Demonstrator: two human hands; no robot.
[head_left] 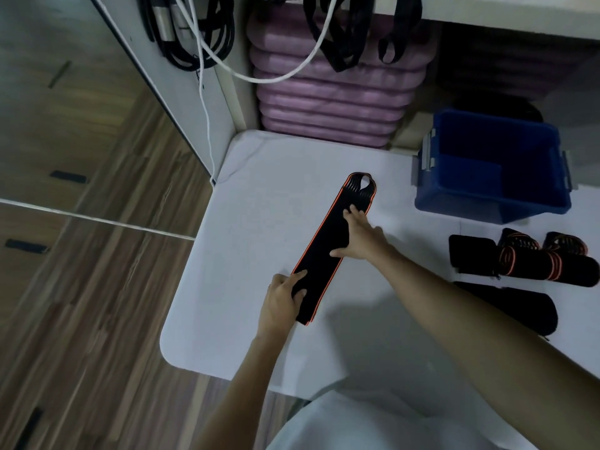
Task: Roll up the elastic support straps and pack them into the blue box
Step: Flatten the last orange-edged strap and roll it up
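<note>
A black elastic strap with orange edges [328, 241] lies flat and diagonal on the white table [246, 196]. My left hand [282, 303] grips its near end, fingers lying over the top. My right hand [360, 238] presses flat on the strap's middle with spread fingers. The blue box [493, 164] stands open at the far right of the table; it looks empty. Several rolled straps [532, 258] lie on the table in front of the box.
A flat black strap [519, 306] lies at the right, partly behind my right forearm. Stacked purple mats [334, 95] and hanging black cables [194, 34] are behind the table. Wooden floor [91, 287] lies to the left.
</note>
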